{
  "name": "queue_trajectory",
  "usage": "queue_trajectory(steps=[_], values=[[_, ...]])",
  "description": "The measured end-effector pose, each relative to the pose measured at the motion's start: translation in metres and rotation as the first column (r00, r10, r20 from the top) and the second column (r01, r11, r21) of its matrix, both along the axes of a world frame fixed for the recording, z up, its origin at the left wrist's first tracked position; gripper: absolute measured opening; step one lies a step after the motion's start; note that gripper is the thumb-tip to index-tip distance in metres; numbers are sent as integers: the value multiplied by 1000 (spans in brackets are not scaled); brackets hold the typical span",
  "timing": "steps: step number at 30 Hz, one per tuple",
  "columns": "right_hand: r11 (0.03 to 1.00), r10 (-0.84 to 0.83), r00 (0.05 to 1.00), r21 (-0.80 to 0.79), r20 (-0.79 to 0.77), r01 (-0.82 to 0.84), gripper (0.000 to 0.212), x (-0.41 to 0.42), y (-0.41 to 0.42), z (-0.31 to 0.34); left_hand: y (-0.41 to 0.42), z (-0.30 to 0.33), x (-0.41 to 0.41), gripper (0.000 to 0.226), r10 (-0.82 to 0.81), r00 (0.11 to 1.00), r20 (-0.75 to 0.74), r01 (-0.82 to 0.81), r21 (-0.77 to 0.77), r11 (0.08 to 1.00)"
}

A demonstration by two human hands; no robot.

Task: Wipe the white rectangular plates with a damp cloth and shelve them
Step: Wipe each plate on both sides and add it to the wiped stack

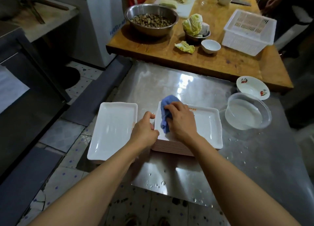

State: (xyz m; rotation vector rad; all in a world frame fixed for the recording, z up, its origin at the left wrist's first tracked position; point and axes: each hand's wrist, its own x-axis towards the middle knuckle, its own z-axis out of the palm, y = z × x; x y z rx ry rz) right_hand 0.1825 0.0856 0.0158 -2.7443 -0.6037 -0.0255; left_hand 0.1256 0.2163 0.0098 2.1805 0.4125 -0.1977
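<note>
A stack of white rectangular plates (208,126) with pinkish undersides sits on the steel table (186,86). My right hand (181,121) grips a blue cloth (167,113) and presses it onto the left part of the top plate. My left hand (144,129) grips the stack's top plate by its left edge. To the left, another white rectangular plate (113,129) lies flat, overhanging the table's left edge, on top of what looks like a few more.
A clear plastic tub of water (247,112) stands right of the stack, a cherry-patterned bowl (253,87) behind it. Water drops dot the table's front. The wooden table (220,62) beyond holds a steel bowl, cabbage, a small white bowl and a white basket (249,31).
</note>
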Motion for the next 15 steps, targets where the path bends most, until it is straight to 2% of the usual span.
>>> queue_trajectory(steps=[3,7,13,15], values=[[991,-130,990,24,50,129,34,1,-32,0,0,1,-1,41,6,1000,-9,-6,13,1000],[962,-249,966,-93,74,255,32,-1,-77,4,0,0,-2,41,36,999,1,-36,-13,999],[934,-185,979,-296,87,203,33,-16,-99,16,-3,0,-3,39,37,999,27,-36,-9,999],[938,-164,985,-301,53,172,33,-29,-102,17,-3,-1,-3,38,43,998,35,-42,-13,999]])
